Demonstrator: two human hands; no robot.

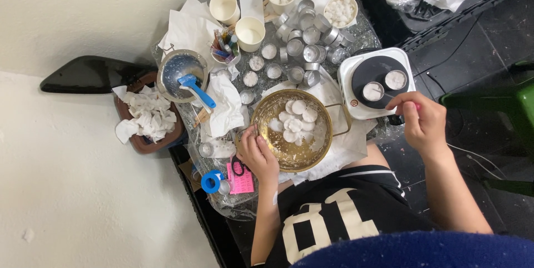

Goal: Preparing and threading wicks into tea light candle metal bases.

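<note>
Left hand (257, 155) grips rim of brass bowl (278, 154) holding white wax discs (295, 119). Right hand (424, 120) pinches thin tool over two filled tins (384, 85) on hot plate (347, 76). Wax-melting step; next move needs steady tending.

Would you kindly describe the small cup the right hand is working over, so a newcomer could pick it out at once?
Start at the white hot plate with its round black top, to the right of the gold pan. Two small metal cups of white wax sit on that black disc. The one meant is the left cup, nearer the pan, where the thin tool from the right hand reaches; the other cup sits untouched.
</note>
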